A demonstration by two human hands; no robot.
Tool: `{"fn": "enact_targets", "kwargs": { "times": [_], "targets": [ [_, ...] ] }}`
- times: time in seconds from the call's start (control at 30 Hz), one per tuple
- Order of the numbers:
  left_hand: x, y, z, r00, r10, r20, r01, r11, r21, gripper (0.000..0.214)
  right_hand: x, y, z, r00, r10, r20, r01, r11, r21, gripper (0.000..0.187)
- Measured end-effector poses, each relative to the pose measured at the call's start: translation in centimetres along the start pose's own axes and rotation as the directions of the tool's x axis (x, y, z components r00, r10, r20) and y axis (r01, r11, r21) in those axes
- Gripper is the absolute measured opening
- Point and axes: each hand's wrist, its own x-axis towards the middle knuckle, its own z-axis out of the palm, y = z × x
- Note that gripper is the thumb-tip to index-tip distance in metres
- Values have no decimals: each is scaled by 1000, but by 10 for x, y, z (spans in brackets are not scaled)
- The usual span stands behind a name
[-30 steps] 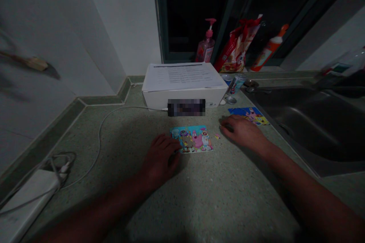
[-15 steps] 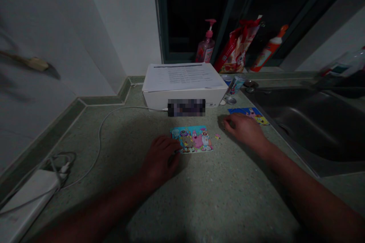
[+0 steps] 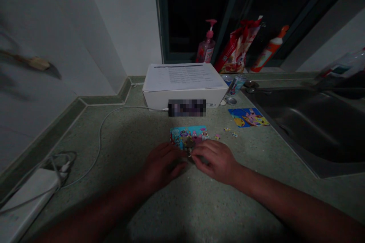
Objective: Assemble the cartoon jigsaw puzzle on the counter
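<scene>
A small cartoon jigsaw puzzle (image 3: pixel 186 136) lies on the speckled green countertop (image 3: pixel 216 201) in front of a white box. My left hand (image 3: pixel 161 163) rests at the puzzle's near left corner, fingers curled onto its edge. My right hand (image 3: pixel 216 159) is at the puzzle's near right edge, fingertips pinched on what looks like a small piece, too dim to name. The two hands almost touch. Three loose puzzle pieces (image 3: pixel 226 130) lie to the right of the puzzle. A cartoon reference picture (image 3: pixel 248 117) lies further right.
A white box (image 3: pixel 184 83) topped with a printed sheet stands behind the puzzle. A steel sink (image 3: pixel 310 129) is at the right. A pump bottle (image 3: pixel 205 47), red bag (image 3: pixel 238 47), can (image 3: pixel 236 83) sit by the window. A white cable (image 3: pixel 99 133) and power strip (image 3: pixel 25 197) lie left.
My right hand has moved left and toward me, from beside the reference picture to the puzzle's near right edge. The reference picture and loose pieces are now uncovered. My left hand shifted slightly.
</scene>
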Motion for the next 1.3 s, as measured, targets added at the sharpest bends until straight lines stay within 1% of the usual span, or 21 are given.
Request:
{"fn": "enact_targets", "kwargs": {
  "times": [0.13, 0.2, 0.37, 0.47, 0.6, 0.8, 0.9, 1.03, 1.13, 1.2, 1.3],
  "targets": [
    [1, 1, 1, 1000, 25, 8, -24, 999, -39, 11, -2, -6, 7, 999, -41, -5, 41, 999, 22, 7],
    [1, 2, 1, 999, 28, 15, -27, 998, -54, 13, -3, -6, 7, 999, -49, -8, 50, 999, 21, 6],
    [1, 3, 1, 999, 32, 12, -31, 997, -70, 9, -3, -5, 7, 997, -80, 0, 80, 997, 14, 5],
    [1, 1, 1, 999, 54, 5, -53, 996, -74, 10, -5, -5, 7, 996, -91, 13, 91, 996, 14, 6],
    [0, 1, 0, 999, 39, 1, -38, 996, -79, 13, -6, -4, 8, 994, -109, 25, 108, 993, 38, 9],
    [2, 2, -4, 998, 51, -37, -54, 993, -100, 17, -7, -2, 7, 992, -130, -3, 130, 991, 17, 12],
    [3, 3, -5, 997, 54, -58, -61, 990, -125, 19, -6, -1, 6, 990, -138, -22, 138, 990, -5, 10],
    [3, 3, -4, 997, 42, -67, -50, 992, -117, 18, -6, 0, 6, 988, -147, -42, 147, 989, -9, 8],
    [3, 3, -3, 996, 38, -78, -47, 992, -116, 17, -7, 0, 7, 992, -123, -12, 123, 992, 25, 9],
    [2, 3, -4, 996, 42, -78, -51, 992, -115, 18, -8, 0, 7, 998, -69, 0, 69, 996, 56, 10],
    [2, 3, -4, 997, 37, -65, -44, 993, -109, 19, -8, 1, 9, 1000, 9, -20, -7, 997, 80, 16]
  ]
}}
